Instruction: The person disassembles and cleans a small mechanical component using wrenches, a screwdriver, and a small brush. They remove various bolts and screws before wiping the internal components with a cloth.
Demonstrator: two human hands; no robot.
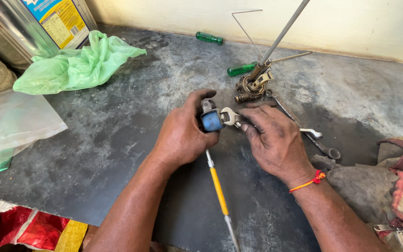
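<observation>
Our left hand (183, 135) grips a small, hard blue part (211, 120); our right hand (274, 140) holds a wrench (230, 116) on it. It looks slippery, so we hold its sides tight.

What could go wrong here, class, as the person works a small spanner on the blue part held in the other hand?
1. The spanner might slip off the blue part, since only the left hand steadies it above the slab, and knock the right hand.
2. The yellow-handled tool lying under the hands could roll or be nudged away.
3. The brass fitting with its long rod stands close by and could be tipped.
</observation>
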